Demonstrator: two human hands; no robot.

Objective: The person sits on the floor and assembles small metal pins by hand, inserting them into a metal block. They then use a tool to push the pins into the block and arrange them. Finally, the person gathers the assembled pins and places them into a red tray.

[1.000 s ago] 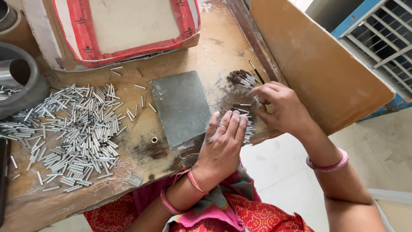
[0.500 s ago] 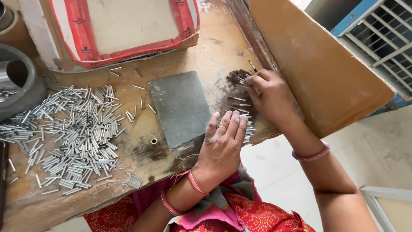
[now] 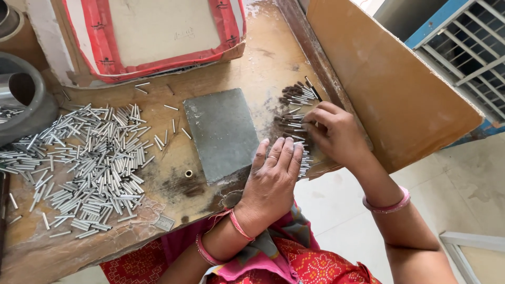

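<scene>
My left hand [image 3: 272, 181] lies flat, fingers together, palm down on the bench edge just right of a grey stone slab [image 3: 222, 134]. My right hand [image 3: 335, 135] rests with curled fingers on a small bunch of short metal tubes [image 3: 294, 113] beside the bench's right rim; whether it grips any tube is hidden by the fingers. A large loose heap of silvery metal tubes [image 3: 89, 158] is spread over the left half of the worn wooden bench [image 3: 263, 58]. A tiny brass ring [image 3: 188, 173] sits near the slab's lower left corner.
A cardboard box with red and white edging [image 3: 152, 37] stands at the back. A grey round container [image 3: 23, 102] is at the left edge. A brown board [image 3: 389, 89] leans along the bench's right side. A blue window grille [image 3: 463, 47] is at the far right.
My right hand has slid slightly forward and left over the small bunch of tubes. My left hand has stayed flat in the same spot.
</scene>
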